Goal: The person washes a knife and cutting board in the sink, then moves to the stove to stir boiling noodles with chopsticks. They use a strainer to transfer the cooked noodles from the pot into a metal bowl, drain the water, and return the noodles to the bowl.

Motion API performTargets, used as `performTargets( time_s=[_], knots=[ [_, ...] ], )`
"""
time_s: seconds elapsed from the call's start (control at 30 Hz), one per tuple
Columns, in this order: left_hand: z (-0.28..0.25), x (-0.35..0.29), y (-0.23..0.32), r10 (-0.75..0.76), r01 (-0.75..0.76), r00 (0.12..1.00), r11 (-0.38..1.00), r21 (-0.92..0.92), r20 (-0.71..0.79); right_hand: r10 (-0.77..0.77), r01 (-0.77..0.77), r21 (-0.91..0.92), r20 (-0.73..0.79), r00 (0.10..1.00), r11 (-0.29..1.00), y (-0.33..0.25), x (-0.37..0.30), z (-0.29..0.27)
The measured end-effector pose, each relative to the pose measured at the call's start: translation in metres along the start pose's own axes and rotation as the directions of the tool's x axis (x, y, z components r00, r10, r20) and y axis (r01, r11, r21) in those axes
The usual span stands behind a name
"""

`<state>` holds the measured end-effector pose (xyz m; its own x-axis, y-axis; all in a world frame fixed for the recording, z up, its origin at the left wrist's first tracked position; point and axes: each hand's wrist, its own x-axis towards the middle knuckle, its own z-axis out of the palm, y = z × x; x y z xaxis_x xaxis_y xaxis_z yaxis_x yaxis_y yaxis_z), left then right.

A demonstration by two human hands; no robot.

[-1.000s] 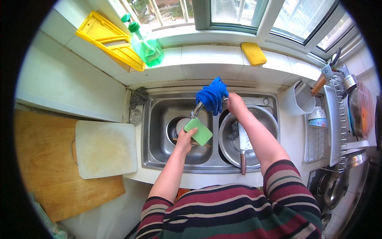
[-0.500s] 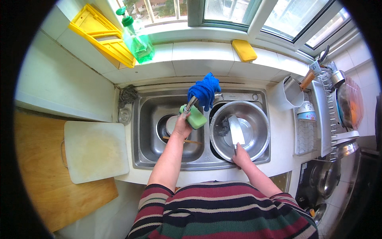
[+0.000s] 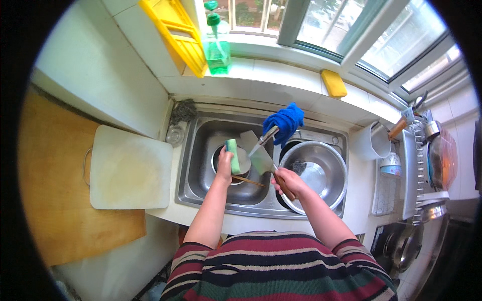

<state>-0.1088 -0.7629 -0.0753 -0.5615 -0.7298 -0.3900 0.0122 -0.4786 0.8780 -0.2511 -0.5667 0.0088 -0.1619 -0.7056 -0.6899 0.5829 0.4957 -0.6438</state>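
My left hand [image 3: 225,163] grips a green sponge [image 3: 232,154] over the left basin. In my right hand [image 3: 291,182] is a cleaver, held by its wooden handle [image 3: 284,184]. The cleaver's broad blade [image 3: 262,160] points up and left, close under the tap's spout [image 3: 269,134]. A blue cloth [image 3: 284,123] is wrapped around the tap. Below the sponge, a round pot [image 3: 243,165] stands in the left basin, partly covered by my hand, with wooden chopsticks [image 3: 249,181] lying across its near side. A dark scouring pad [image 3: 298,166] lies inside the steel bowl [image 3: 339,175] at the right.
A white cutting board [image 3: 131,168] lies left of the double sink [image 3: 201,204]. Behind, the ledge holds a green pump bottle [image 3: 218,52], a yellow slicer [image 3: 175,32] and a yellow sponge [image 3: 333,84]. At right stand a white utensil holder [image 3: 370,142] and a dish rack [image 3: 384,193].
My right hand has lifted the cleaver out of the steel bowl and moved it left to the tap. My left hand has left the spout, keeping the green sponge. The view has shifted.
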Motion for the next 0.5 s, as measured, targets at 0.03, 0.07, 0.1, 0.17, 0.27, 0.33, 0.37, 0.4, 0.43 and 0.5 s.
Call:
performTargets(
  time_s=[0.03, 0.07, 0.1, 0.17, 0.27, 0.33, 0.37, 0.4, 0.43, 0.5],
  knots=[
    [-0.001, -0.003, 0.009, 0.102, -0.1, 0.995, 0.965, 0.241, 0.006, 0.015, -0.015, -0.007, 0.019, 1.0, 1.0, -0.007, 0.012, 0.008],
    [0.002, -0.015, 0.013, 0.318, -0.282, 0.948, 0.837, 0.469, 0.003, 0.03, -0.03, -0.027, 0.02, 0.999, 0.999, -0.014, 0.019, 0.014],
    [0.019, -0.035, 0.031, 0.507, -0.414, 0.86, 0.623, 0.664, 0.06, 0.044, -0.043, -0.041, 0.013, 0.999, 0.998, -0.02, 0.025, 0.018],
    [0.034, -0.057, 0.049, 0.641, -0.597, 0.714, 0.344, 0.725, 0.283, 0.06, -0.061, -0.039, -0.002, 0.998, 0.997, -0.028, 0.029, 0.025],
    [0.048, -0.063, 0.05, 0.593, -0.665, 0.663, 0.186, 0.723, 0.457, 0.075, -0.076, 0.011, 0.101, 0.992, 0.997, -0.031, 0.027, 0.022],
    [0.049, -0.053, 0.043, 0.611, -0.682, 0.645, 0.188, 0.707, 0.459, 0.106, -0.111, 0.043, 0.116, 0.988, 0.993, -0.03, 0.019, 0.017],
    [0.046, -0.044, 0.039, 0.624, -0.687, 0.631, 0.173, 0.706, 0.461, 0.12, -0.128, 0.061, 0.123, 0.985, 0.99, -0.029, 0.015, 0.015],
    [0.044, -0.034, 0.034, 0.637, -0.699, 0.612, 0.156, 0.698, 0.469, 0.158, -0.171, 0.089, 0.142, 0.977, 0.981, -0.031, 0.008, 0.014],
    [0.041, -0.025, 0.032, 0.647, -0.706, 0.596, 0.141, 0.694, 0.476, 0.166, -0.181, 0.089, 0.16, 0.973, 0.979, -0.028, 0.005, 0.009],
    [0.032, -0.003, 0.025, 0.675, -0.676, 0.593, 0.121, 0.727, 0.439, 0.181, -0.202, 0.092, 0.196, 0.964, 0.975, -0.021, -0.001, 0.0]
  ],
)
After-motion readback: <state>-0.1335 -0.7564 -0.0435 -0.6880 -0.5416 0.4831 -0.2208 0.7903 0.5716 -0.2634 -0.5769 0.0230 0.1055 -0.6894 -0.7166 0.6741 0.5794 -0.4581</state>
